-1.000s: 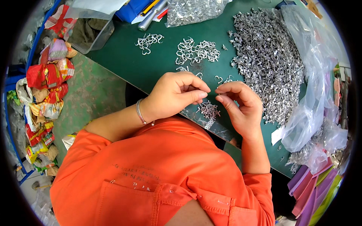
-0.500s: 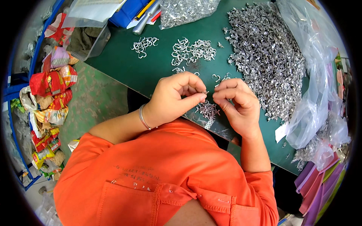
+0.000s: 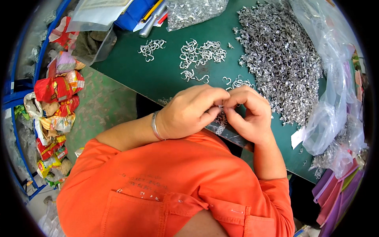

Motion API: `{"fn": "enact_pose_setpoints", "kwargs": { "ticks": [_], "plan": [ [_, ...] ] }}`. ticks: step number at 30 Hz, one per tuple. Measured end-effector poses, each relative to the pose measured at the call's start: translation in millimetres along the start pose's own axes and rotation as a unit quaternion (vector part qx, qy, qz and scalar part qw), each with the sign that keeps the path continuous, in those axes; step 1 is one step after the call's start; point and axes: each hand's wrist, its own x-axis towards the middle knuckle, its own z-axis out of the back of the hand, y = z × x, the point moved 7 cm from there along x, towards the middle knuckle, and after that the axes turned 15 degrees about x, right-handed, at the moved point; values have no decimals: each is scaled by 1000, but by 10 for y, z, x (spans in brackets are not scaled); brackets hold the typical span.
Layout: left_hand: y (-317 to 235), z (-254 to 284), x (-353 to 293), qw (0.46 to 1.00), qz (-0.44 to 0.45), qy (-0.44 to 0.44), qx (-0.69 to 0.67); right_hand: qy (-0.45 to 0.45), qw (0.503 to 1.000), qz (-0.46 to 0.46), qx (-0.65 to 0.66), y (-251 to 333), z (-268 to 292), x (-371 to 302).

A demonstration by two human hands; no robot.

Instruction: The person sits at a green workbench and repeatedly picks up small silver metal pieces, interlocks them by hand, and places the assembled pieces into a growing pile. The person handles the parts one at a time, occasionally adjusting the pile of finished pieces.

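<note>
Head view: left hand (image 3: 183, 112) and right hand (image 3: 252, 114) meet at fingertips over near edge of bench (image 3: 166, 75); thumbs and fingers drawn close, cannot tell what either pinches. Small metal bits (image 3: 222, 119) just below, by same edge. Curved silver pieces (image 3: 213, 52) farther in. Probably light, stiff, slippery; best nipped by ends, one at a time.
</note>
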Motion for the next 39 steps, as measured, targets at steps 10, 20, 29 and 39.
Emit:
{"fn": "enact_pose_setpoints", "kwargs": {
  "ticks": [10, 20, 29, 39],
  "plan": [
    [449, 354, 10, 991, 82, -35, 102, 129, 983, -13, -132, 86, -179, -60],
    [412, 187, 101, 977, 31, 21, 208, 56, 988, 38, -137, 78, -84, -42],
    [52, 51, 85, 997, -44, -48, 36, -74, 996, 28, -33, -60, 14, -66],
    [15, 67, 81, 998, -26, -41, 43, -103, 994, 34, 1, -38, -5, -96]
  ]
}}
